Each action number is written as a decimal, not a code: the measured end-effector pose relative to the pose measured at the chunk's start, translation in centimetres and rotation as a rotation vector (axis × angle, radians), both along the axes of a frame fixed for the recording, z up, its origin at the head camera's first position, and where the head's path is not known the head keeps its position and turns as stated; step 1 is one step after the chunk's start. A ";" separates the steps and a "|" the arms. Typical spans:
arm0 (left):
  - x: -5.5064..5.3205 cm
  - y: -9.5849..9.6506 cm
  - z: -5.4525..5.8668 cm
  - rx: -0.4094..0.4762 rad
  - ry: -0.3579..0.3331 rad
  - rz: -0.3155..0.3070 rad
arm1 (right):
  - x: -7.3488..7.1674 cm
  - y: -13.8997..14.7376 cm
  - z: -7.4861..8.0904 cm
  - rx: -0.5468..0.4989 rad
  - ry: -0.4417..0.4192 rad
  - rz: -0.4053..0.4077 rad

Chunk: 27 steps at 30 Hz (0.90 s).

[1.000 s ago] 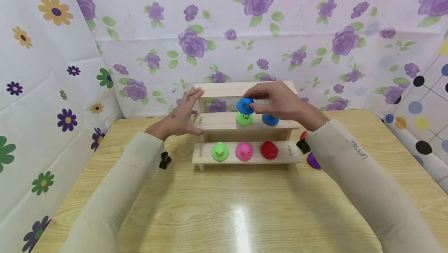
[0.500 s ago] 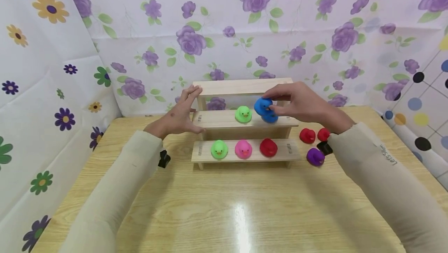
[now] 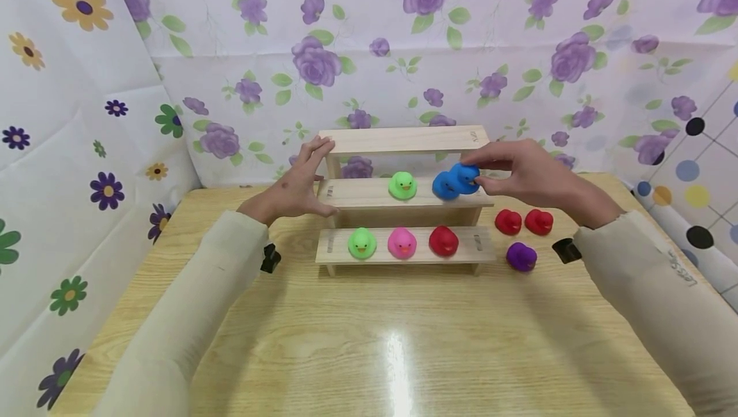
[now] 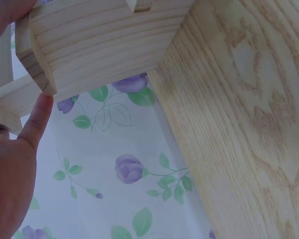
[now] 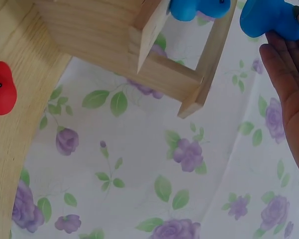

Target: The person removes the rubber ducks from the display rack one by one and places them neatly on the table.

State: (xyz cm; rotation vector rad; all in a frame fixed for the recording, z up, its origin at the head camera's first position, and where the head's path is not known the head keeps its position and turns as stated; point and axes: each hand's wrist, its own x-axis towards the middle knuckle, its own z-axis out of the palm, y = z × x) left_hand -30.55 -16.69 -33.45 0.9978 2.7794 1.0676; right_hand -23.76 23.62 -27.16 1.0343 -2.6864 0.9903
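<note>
A blue rubber duck [image 3: 464, 178] is pinched between the thumb and fingers of my right hand [image 3: 527, 173], raised near the right end of the three-tier wooden stand [image 3: 360, 192]. In the head view it partly overlaps another blue duck [image 3: 444, 186] on the middle tier; the right wrist view has the two apart. A green duck [image 3: 402, 186] sits left of that one. My left hand [image 3: 291, 186] grips the stand's left side, fingers at the top tier, and its thumb [image 4: 37, 119] presses a board's corner. Green [image 3: 362, 243], pink [image 3: 401, 243] and red [image 3: 444, 241] ducks line the bottom tier.
On the table [image 3: 323, 340], right of the stand, lie two red ducks [image 3: 508, 221] and a purple duck [image 3: 521, 257]. Flower-patterned cloth [image 3: 248, 39] hangs behind and at the left; a dotted cloth [image 3: 700, 167] covers the right side.
My right hand has carried the blue duck rightward, from in front of the green duck past the other blue one. The ducks on the table have come into full sight. My left hand stays put.
</note>
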 end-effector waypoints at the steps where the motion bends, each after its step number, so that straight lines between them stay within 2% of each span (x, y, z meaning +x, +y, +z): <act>1: 0.0 0.0 0.0 0.000 -0.002 0.001 | 0.1 0.2 0.0 0.006 -0.004 -0.006; 8: -0.1 0.0 -0.1 0.006 -0.010 0.001 | 0.7 1.5 -0.3 0.041 0.042 -0.022; 18: 0.1 0.1 0.1 0.004 -0.025 -0.002 | 1.7 3.7 -1.0 0.052 0.051 -0.077; 23: 0.1 0.0 0.1 0.009 -0.029 -0.009 | 2.2 4.9 -1.9 0.045 0.033 -0.116; 27: 0.0 0.0 0.0 0.023 -0.037 -0.014 | 2.3 6.1 -2.9 0.057 0.063 -0.117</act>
